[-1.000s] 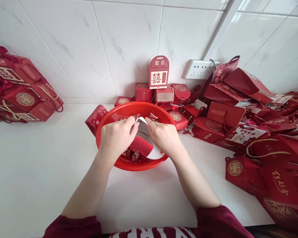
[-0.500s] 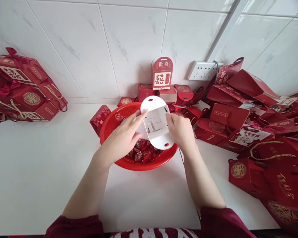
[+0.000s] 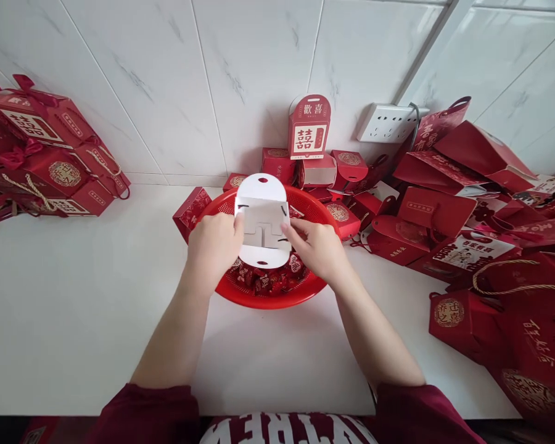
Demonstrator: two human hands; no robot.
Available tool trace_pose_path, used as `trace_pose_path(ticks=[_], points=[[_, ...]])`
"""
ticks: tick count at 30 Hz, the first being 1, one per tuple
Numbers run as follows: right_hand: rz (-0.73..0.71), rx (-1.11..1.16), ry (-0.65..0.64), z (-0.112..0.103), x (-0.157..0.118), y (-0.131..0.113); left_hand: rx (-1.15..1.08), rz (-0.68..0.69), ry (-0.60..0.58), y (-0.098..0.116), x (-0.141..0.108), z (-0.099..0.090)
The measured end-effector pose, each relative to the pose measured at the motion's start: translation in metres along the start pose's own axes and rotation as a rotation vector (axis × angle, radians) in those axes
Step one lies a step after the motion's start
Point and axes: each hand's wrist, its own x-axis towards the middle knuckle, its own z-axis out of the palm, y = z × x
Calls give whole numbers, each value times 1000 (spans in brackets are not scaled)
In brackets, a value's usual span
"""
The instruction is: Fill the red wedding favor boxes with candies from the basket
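Observation:
An opened gift box [image 3: 262, 256] with a white inside and two rounded flaps, each with a hole, is held over a red plastic basket [image 3: 277, 302]. My left hand [image 3: 216, 246] grips the box's left side, thumb at the upper edge. On the right side, my right hand [image 3: 315, 246] pinches the box wall between thumb and fingers. The box opening faces up, and its folded bottom shows with nothing on it. Wrapped red candies [image 3: 275, 283] lie in the basket below, partly hidden by the box and hands.
Red gift boxes [image 3: 65, 174] are stacked at the far left. Behind the basket stand small boxes, one upright box [image 3: 309, 129] on top. A power strip [image 3: 388, 123] leans on the tiled wall. Many red boxes and bags [image 3: 527, 277] crowd the right side.
The box has moved left and turned from a tilt to nearly straight. My left hand has gone from spread fingers near the box to a grip on its side.

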Motion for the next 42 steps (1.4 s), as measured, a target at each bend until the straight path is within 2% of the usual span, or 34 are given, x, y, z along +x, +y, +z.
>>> trace_pose_path(ticks=[3, 6, 10, 13, 16, 18, 21, 24, 27, 30, 33, 34, 38, 40, 42], points=[[31, -6, -57, -7, 3, 8, 121, -106, 73, -17, 8, -7], [44, -158, -116, -19, 13, 21, 163, -242, 88, -33, 12, -16], [-83, -304, -292, -21, 31, 26, 114, -313, 79, -43, 14, -22], [-251, -344, -447, -5, 44, 18, 69, -297, 107, -41, 13, -20], [-372, -420, -617, 20, 58, 8, 0, -208, 214, -39, 11, -18], [-392, -452, -687, 36, 65, 3, -50, -161, 298, -38, 8, -19], [-409, -457, -751, 57, 72, 2, -62, -195, 359, -40, 5, -24], [-407, -454, -781, 72, 72, 6, -36, -235, 354, -43, 4, -29], [-410, -409, -826, 78, 72, 9, -48, -229, 334, -46, 5, -30], [-446, -280, -902, 66, 73, 7, -19, -241, 319, -44, 7, -28], [-427, -100, -919, 39, 66, 7, 19, -245, 326, -42, 7, -24], [-387, 16, -932, 29, 60, 9, 27, -242, 334, -42, 8, -23], [-74, 812, -1036, 1, 28, 22, 55, -207, 320, -38, 10, -18], [-17, 1023, -983, -4, 13, 29, 64, -184, 293, -34, 10, -16], [-13, 1129, -862, -8, 2, 32, 68, -168, 267, -27, 9, -14]])
